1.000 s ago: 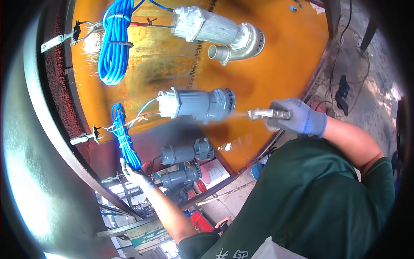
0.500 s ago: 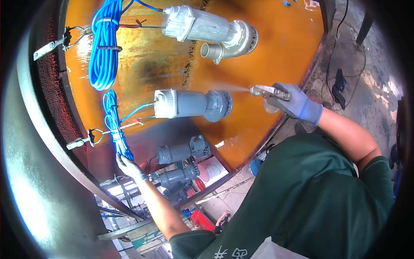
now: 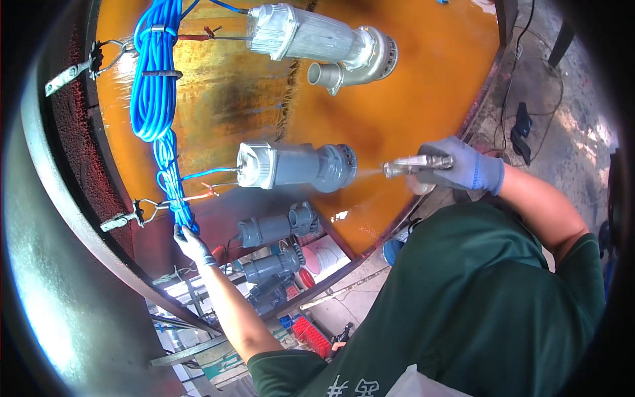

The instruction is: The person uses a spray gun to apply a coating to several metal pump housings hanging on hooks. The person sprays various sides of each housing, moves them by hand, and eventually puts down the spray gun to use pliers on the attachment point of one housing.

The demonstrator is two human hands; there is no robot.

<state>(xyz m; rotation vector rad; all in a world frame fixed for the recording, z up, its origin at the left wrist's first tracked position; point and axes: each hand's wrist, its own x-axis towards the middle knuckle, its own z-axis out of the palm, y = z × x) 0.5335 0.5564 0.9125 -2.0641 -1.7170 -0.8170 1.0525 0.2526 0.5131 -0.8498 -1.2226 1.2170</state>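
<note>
My right hand [image 3: 460, 163], in a grey-blue glove, is closed around a metal spray gun [image 3: 413, 165]. A fine mist leaves its nozzle toward the round end of a grey submersible pump [image 3: 301, 165]. That pump hangs sideways by a wire hook, and its left end is a brighter silver. A bundle of blue cable [image 3: 173, 173] runs from it. My gloved left hand [image 3: 192, 245] grips the lower end of this bundle, its fingertips partly hidden. Farther up hangs a silver pump [image 3: 324, 41] with a thicker coil of blue cable [image 3: 155, 86].
Behind the pumps is an orange-coated panel [image 3: 397, 99]. Several grey pumps [image 3: 274, 228] hang lower down. A curved metal rail [image 3: 86, 228] with hook brackets runs along the left. A red crate [image 3: 311, 336] and a blue bucket [image 3: 393, 251] sit below, and a hose [image 3: 506, 99] lies on the floor.
The spray gun has moved slightly lower, and its mist now points at the pump's round end instead of above it. My left hand and the cable bundle have shifted slightly up and left.
</note>
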